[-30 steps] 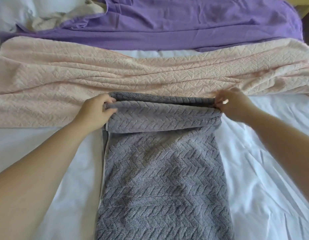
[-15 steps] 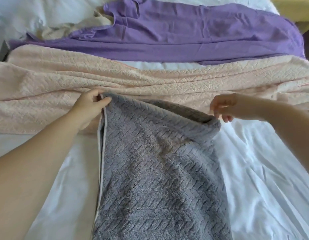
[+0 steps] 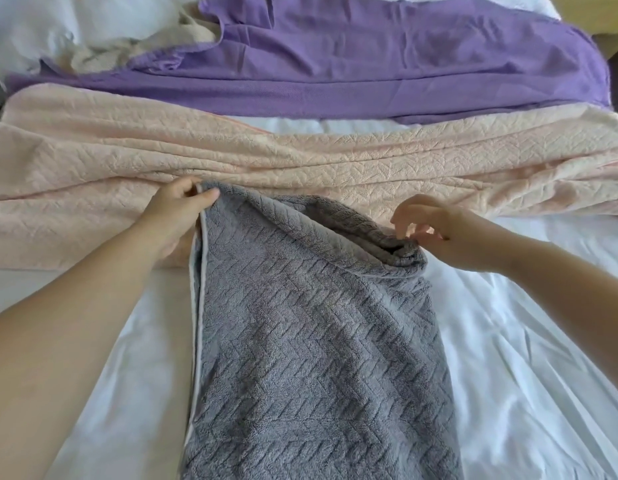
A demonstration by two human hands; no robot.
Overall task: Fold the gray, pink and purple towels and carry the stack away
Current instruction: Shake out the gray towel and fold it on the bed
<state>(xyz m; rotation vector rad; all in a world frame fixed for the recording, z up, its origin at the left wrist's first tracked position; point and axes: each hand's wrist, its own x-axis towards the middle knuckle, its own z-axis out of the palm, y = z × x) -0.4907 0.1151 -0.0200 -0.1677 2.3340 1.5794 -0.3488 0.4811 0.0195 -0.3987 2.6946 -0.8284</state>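
**Gray towel fold: right corner looks sketchy**

The gray plush towel with the herringbone texture [image 3: 318,341] lies lengthwise on the bed, running from its far end back toward the person. The left hand [image 3: 177,211] pinches the far-left corner, thumb on top, so that grip is clenched on the pale-trimmed edge and holds it slightly lifted. The right hand [image 3: 439,233] is at the far-right corner, which has slumped into a bunched roll. Its fingers are loosely curled right at the cloth, and I honestly can't tell whether that grip has hold of anything.

Just past the gray towel's far end, touching it, the long pink textured towel [image 3: 300,161] lies crosswise. The smooth purple towel [image 3: 370,64] lies beyond that. The white bed sheet [image 3: 525,375] shows on both sides of the gray towel.

What could go wrong, I reckon: if only the left corner gets carried over, the far edge lands crooked and the right side stays rolled, which makes for a lopsided fold. The plush could also drag the pink towel along.

The gray towel's near end is cut off at the bottom of the frame. Its left edge looks layered, but I can't count the layers. The pink and purple towels run out of view at the sides.
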